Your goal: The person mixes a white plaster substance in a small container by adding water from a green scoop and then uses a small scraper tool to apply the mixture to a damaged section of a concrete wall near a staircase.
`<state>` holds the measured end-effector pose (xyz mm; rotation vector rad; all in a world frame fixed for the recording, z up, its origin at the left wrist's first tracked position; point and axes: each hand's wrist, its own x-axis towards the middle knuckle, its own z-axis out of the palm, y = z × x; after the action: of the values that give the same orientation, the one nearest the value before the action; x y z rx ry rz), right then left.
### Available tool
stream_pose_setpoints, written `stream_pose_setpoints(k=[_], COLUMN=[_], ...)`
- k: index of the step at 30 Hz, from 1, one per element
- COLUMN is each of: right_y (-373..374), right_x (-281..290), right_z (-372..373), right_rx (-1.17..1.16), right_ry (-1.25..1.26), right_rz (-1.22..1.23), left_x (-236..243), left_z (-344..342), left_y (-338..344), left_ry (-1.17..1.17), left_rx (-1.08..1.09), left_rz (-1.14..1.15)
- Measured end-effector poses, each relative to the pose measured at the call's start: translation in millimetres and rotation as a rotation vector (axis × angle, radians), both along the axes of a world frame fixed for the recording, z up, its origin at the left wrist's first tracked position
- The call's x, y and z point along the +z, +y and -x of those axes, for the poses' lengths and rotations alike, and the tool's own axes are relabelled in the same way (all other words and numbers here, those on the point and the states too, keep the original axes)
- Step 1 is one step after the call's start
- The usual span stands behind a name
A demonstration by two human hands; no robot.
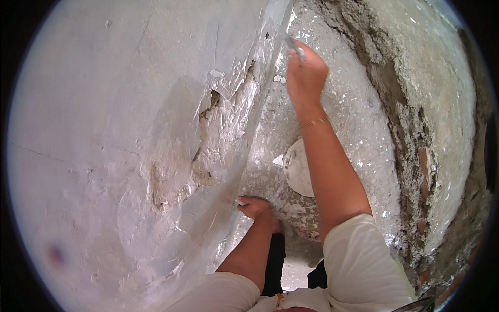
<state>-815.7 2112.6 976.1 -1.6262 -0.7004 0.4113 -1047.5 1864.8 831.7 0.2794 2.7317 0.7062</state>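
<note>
A pale grey plaster wall (104, 114) fills the left side, with a rough broken patch (221, 122) where the surface has flaked and small holes show. My right hand (308, 73) reaches far forward beside the wall's corner edge. It is closed around a slim grey bladed tool (292, 46), whose tip meets or nearly meets that edge; blur hides the exact contact. Lower down, close to the same edge, my left hand (255, 207) is closed. A small whitish end (239, 202) pokes out at its fingertips, too little of it to name.
Under my right forearm lies a round pale disc (299, 169) on the grey, white-flecked floor (348, 99). A small white chip (278, 160) is beside it. Along the right runs a broken, crumbly band (392, 88) with reddish brick (425, 164) exposed.
</note>
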Motion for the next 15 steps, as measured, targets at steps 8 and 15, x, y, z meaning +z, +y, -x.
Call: stream_pose_setpoints(k=[8, 15], right_y=[-45.9, 6.0], right_x=[4.2, 13.3], right_z=[34.0, -42.4], right_rx=[0.166, 0.176], right_ry=[0.110, 1.304], right_rz=[-0.064, -0.396], left_x=[3.1, -1.2], left_z=[2.0, 4.0], left_y=[-0.7, -2.7], left_ry=[0.043, -0.006], left_rx=[0.062, 0.022], left_rz=[-0.035, -0.011])
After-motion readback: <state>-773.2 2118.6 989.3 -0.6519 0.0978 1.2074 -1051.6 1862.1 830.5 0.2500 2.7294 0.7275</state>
